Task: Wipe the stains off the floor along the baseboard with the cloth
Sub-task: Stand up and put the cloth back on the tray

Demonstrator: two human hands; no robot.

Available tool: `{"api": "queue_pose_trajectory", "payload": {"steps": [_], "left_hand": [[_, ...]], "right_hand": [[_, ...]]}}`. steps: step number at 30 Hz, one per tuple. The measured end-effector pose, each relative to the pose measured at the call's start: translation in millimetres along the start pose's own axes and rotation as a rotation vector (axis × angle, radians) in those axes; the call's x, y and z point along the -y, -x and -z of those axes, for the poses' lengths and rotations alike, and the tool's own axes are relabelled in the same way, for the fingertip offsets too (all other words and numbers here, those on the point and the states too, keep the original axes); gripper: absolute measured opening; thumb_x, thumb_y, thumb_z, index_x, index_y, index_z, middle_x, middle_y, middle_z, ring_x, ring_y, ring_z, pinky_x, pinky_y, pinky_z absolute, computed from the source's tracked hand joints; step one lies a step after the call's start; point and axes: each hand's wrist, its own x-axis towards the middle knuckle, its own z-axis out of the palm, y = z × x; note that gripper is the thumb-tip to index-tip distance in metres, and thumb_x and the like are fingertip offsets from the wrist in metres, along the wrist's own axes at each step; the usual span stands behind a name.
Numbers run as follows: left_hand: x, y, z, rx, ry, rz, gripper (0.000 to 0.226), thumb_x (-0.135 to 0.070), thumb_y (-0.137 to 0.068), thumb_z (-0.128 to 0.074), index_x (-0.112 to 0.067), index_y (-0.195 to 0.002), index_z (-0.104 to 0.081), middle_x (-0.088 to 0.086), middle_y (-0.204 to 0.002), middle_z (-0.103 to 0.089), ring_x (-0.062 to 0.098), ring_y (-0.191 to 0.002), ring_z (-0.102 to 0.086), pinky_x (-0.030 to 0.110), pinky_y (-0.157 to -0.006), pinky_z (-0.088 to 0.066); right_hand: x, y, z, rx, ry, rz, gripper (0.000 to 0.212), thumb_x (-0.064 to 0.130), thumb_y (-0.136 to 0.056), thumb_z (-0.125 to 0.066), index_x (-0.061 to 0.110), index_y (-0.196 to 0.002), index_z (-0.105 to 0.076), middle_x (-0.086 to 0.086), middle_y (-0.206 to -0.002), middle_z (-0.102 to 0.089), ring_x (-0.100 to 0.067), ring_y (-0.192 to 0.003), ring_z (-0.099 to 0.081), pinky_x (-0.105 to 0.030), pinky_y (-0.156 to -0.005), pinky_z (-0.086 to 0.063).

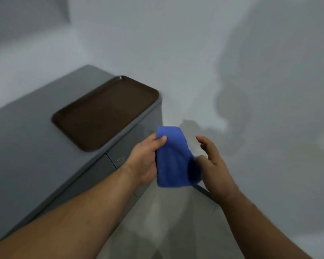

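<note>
Here, left hand point(145, 157) pinches folded cloth point(173, 157), long axis near-vertical.

text: none readable | labels, brands, numbers, signs: none — frame is motion-blurred | checked: blue cloth point(173, 157), brown tray point(105, 113), grey cabinet point(26, 146), wall point(195, 53) — all plain surfaces
</note>
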Motion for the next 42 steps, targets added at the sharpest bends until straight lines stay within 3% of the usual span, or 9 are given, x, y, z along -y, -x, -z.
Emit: {"api": "queue_pose_trajectory", "payload": {"steps": [5,9,18,22,27,31,35,38,42], "left_hand": [[-78,40,-18,-0.041,0.077,-0.092,0.042,-0.016,-0.107,-0.046,-0.008,-0.148,-0.052,0.022,-0.146,-0.06,0.041,-0.138,-0.055,0.06,-0.118,-0.04],[-116,63,1,-0.054,0.121,-0.168,0.04,-0.022,-0.108,-0.047,-0.015,-0.147,-0.055,0.014,-0.145,-0.064,0.033,-0.135,-0.061,0.052,-0.112,-0.048],[-176,80,108,-0.19,0.093,-0.321,0.032,-0.021,-0.107,-0.051,-0.024,-0.137,-0.062,0.002,-0.137,-0.071,0.023,-0.128,-0.067,0.036,-0.095,-0.061],[-191,75,158,-0.145,-0.2,-0.27,0.063,0.004,-0.095,-0.063,-0.041,-0.139,-0.058,-0.009,-0.139,-0.068,0.016,-0.129,-0.065,0.039,-0.101,-0.058],[-189,49,198,-0.476,-0.485,-0.122,0.108,0.005,-0.084,-0.074,-0.043,-0.162,-0.018,0.0,-0.132,-0.066,0.017,-0.119,-0.066,0.04,-0.101,-0.056],[-176,24,216,-0.541,-0.87,-0.074,0.072,-0.005,-0.084,-0.075,-0.031,-0.147,-0.053,-0.002,-0.139,-0.06,0.014,-0.116,-0.061,0.021,-0.089,-0.051],[-154,8,219,-0.624,-1.147,-0.006,0.02,-0.027,-0.094,-0.069,-0.029,-0.114,-0.071,-0.007,-0.117,-0.062,0.007,-0.09,-0.06,0.025,-0.085,-0.056],[-148,4,223,-0.68,-1.053,0.035,0.008,-0.032,-0.091,-0.066,-0.028,-0.084,-0.069,-0.016,-0.096,-0.058,0.008,-0.078,-0.059,0.016,-0.063,-0.042],[-154,-8,228,-0.73,-0.474,0.138,0.015,-0.026,-0.091,-0.063,-0.013,-0.091,-0.071,0.014,-0.093,-0.074,0.031,-0.083,-0.074,0.045,-0.068,-0.066]], "right_hand": [[72,-33,-1,0.288,-0.215,-0.272,0.045,0.041,-0.101,-0.05,0.025,-0.143,-0.051,0.012,-0.126,-0.069,-0.012,-0.116,-0.064,-0.029,-0.09,-0.05],[106,-56,-29,0.461,-0.361,-0.38,0.039,0.037,-0.1,-0.051,0.017,-0.13,-0.065,-0.017,-0.134,-0.064,-0.039,-0.123,-0.059,-0.059,-0.105,-0.042],[158,-103,-131,0.263,-0.333,-0.174,0.045,0.002,-0.093,-0.061,0.023,-0.13,-0.049,-0.012,-0.113,-0.073,-0.029,-0.101,-0.073,-0.04,-0.076,-0.058],[163,-133,-166,0.227,-0.178,-0.112,0.041,0.004,-0.094,-0.062,0.029,-0.125,-0.053,-0.01,-0.108,-0.072,-0.028,-0.102,-0.071,-0.045,-0.084,-0.059],[157,-165,-197,0.394,0.124,-0.063,0.045,0.011,-0.076,-0.078,0.029,-0.115,-0.069,0.0,-0.122,-0.066,-0.019,-0.114,-0.064,-0.037,-0.096,-0.055],[146,-196,-213,0.438,0.531,0.04,0.053,0.001,-0.078,-0.07,0.025,-0.125,-0.062,0.001,-0.128,-0.056,-0.016,-0.113,-0.057,-0.035,-0.099,-0.051],[137,-221,-226,0.484,0.953,0.195,0.024,0.015,-0.089,-0.067,0.021,-0.111,-0.072,-0.006,-0.122,-0.051,-0.021,-0.103,-0.055,-0.032,-0.094,-0.048],[133,-237,-224,0.559,0.94,0.205,0.014,0.022,-0.089,-0.068,0.017,-0.101,-0.073,-0.004,-0.132,-0.052,-0.021,-0.11,-0.057,-0.035,-0.096,-0.047],[127,-265,-227,0.65,0.711,0.037,0.01,0.025,-0.09,-0.064,0.02,-0.098,-0.063,-0.004,-0.094,-0.065,-0.024,-0.09,-0.065,-0.033,-0.07,-0.052]]}}
